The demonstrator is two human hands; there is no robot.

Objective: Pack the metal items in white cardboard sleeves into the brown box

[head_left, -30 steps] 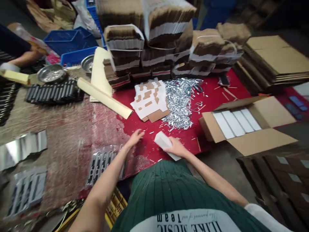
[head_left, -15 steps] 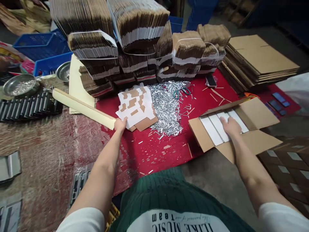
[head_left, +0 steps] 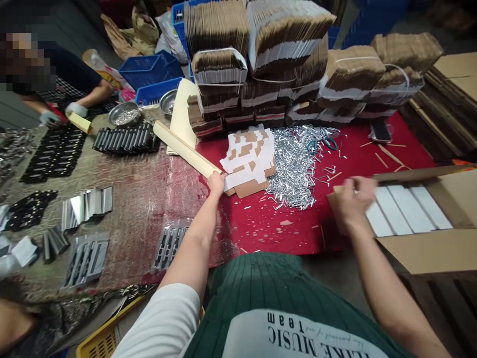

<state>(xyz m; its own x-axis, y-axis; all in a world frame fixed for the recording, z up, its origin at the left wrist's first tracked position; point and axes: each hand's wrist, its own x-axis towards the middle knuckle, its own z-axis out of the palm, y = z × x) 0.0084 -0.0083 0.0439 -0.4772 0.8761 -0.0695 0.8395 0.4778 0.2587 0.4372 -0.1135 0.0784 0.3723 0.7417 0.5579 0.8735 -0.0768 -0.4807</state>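
Note:
My left hand [head_left: 216,183] is closed around the near end of a long folded cream cardboard strip [head_left: 186,149], its thumb beside a small pile of white and brown cardboard pieces [head_left: 250,154]. Over the left edge of an open carton [head_left: 443,253], my right hand [head_left: 356,199] is smeared by motion. Its fingers look bent, but whether anything is in them cannot be made out. Several narrow white boxes [head_left: 406,209] lie side by side in the carton. Between my hands spreads a heap of small shiny metal pieces [head_left: 294,164], with green-handled pliers [head_left: 322,144] at its back.
Tied stacks of folded cardboard [head_left: 286,64] wall off the back of the red-covered table [head_left: 268,228]. Rows of black parts [head_left: 126,139], a metal bowl [head_left: 123,115] and blue crates [head_left: 149,69] stand left. A co-worker's gloved hand [head_left: 76,109] is at the far left.
My right hand has lifted off the white boxes and moved left to the carton's edge. My left hand stays at the strip's end. The view has swung left, bringing a co-worker into sight.

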